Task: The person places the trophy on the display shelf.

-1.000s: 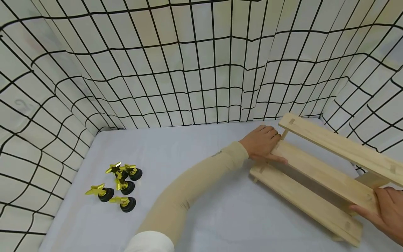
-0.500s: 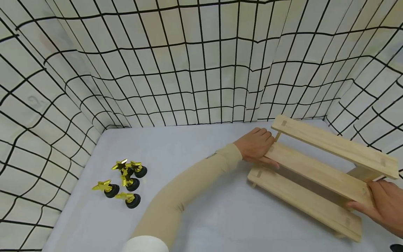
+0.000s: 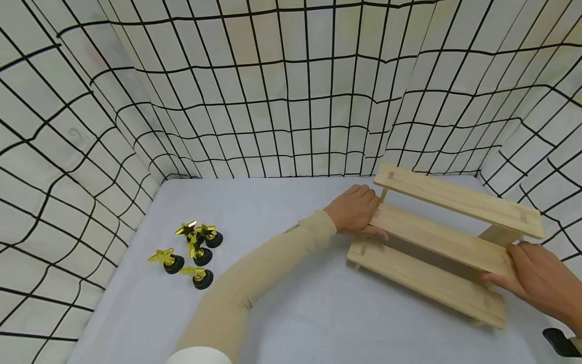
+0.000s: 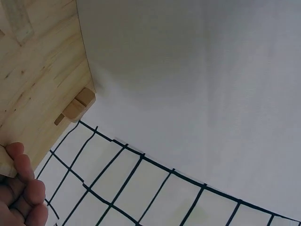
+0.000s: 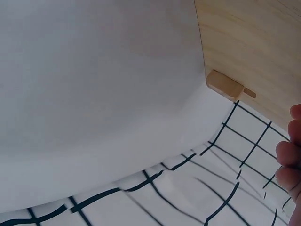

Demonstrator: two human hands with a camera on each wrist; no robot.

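A three-tier light wooden stand (image 3: 436,240) with stepped planks stands at the right of the table, set at a slant. My left hand (image 3: 354,210) grips the left end of its middle plank, thumb on top. At the other end my right hand (image 3: 536,275) holds the same plank, thumb along the front edge. In the left wrist view, curled fingers (image 4: 30,193) show beside the stand's side panel (image 4: 37,70). The right wrist view has fingertips (image 5: 289,150) by the opposite side panel (image 5: 249,42). The palms are hidden.
Several gold star trophies (image 3: 200,253) with black round bases are grouped on the left of the white table (image 3: 291,313). White walls with a black grid net (image 3: 297,111) enclose the table at the back and sides. A dark wristband (image 3: 561,343) shows at the right edge.
Both hands have moved the stand left, and its right end has swung toward the back. The head view has turned right, so the trophies appear further right. Both grips stay the same.
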